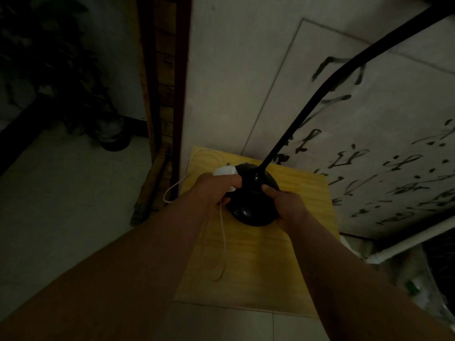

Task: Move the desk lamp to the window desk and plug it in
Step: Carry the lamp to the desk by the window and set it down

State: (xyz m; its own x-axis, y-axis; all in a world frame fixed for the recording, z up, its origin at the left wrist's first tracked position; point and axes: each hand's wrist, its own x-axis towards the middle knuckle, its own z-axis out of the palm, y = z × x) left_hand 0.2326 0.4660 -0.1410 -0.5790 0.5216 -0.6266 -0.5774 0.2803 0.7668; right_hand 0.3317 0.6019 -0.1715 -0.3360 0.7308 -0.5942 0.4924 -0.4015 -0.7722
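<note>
Desk lamp (253,200) base on yellow stool top (307,242), gripped both sides: left hand (216,190) also pinching white plug (225,173), right hand (288,203) on rim. Risks: slack cord (222,242) snagging; tall neck swinging, tipping.

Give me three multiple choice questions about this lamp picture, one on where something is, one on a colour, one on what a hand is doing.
1. The lamp base is over:
A. a yellow wooden top
B. a sheet of calligraphy
C. bare floor

2. The cord is:
A. black
B. white
C. red

3. The left hand:
A. hangs free
B. holds the white plug against the base
C. grips the lamp neck

Answers: 1 A, yellow wood surrounds the base. 2 B, it shows pale against the wood. 3 B, fingers wrap the plug beside the base, while the right hand holds the other side.
</note>
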